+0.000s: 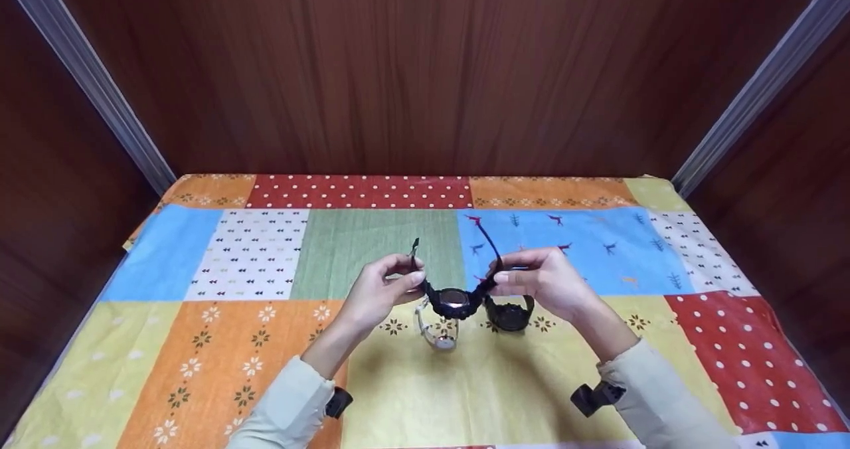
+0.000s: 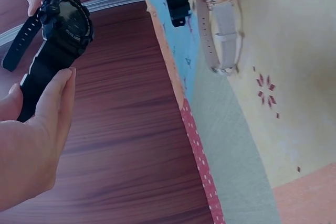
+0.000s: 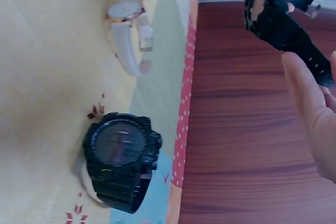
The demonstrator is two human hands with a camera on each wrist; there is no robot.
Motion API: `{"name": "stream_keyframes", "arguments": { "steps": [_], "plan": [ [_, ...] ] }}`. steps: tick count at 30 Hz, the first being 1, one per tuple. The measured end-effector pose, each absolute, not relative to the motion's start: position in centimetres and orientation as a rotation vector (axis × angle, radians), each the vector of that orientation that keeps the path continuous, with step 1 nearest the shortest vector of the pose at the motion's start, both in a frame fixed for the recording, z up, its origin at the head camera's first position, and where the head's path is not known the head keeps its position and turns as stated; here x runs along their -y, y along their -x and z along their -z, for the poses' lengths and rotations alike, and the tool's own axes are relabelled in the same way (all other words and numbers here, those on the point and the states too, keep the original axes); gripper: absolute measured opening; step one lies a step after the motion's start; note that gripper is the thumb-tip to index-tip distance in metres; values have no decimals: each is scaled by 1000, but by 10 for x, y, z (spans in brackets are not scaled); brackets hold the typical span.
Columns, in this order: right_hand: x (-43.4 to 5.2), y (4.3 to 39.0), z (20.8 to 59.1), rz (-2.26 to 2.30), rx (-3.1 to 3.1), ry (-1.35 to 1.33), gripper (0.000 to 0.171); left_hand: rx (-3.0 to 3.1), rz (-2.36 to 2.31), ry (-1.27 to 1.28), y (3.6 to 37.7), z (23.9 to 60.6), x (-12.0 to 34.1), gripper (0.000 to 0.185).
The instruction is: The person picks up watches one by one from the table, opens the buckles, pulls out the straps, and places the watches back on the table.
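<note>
Both hands hold up a black wristwatch (image 1: 454,302) by its unfastened strap, the dial hanging low between them. My left hand (image 1: 380,291) pinches the strap half with the buckle between thumb and fingers. On the other side my right hand (image 1: 546,283) pinches the holed half, whose tip stands up above the fingers. In the left wrist view the held watch (image 2: 65,24) shows its round dial and thick case. Below the hands a white-strapped watch (image 1: 443,341) lies on the cloth. To its right is a second black watch (image 1: 510,316), its strap looped.
A patchwork-print tablecloth (image 1: 239,369) covers the table. Dark wood panels (image 1: 425,70) stand behind and at both sides, with metal strips (image 1: 750,97) at the corners. Each sleeve has a small black camera (image 1: 339,402) at the wrist.
</note>
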State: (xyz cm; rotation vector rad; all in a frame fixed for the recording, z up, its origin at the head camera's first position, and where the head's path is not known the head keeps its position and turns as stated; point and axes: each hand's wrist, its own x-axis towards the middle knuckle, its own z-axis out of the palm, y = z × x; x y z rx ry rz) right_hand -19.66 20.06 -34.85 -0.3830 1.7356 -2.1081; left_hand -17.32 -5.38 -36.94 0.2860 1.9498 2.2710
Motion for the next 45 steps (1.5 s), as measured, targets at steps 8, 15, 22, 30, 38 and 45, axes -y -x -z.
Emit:
{"name": "stream_keyframes", "arguments": {
  "steps": [8,15,22,30,38,45],
  "plan": [
    [-197,201,346,2074,-1713,351,18,-1919,-2294,-236,173,366,51,24],
    [-194,203,349,2093,-1657,336,19,-1871,-2294,-149,174,366,51,25],
    [-188,205,354,2060,-1692,309,23,-1875,-2266,-97,178,369,54,26],
    [-170,211,362,2020,-1741,286,38,-1894,-2263,4,181,374,63,26],
    [-144,217,377,2000,-1758,215,36,-1941,-2228,157,179,386,79,28],
    [-121,219,389,1938,-1786,195,34,-1958,-2213,269,175,398,95,31]
  ]
}}
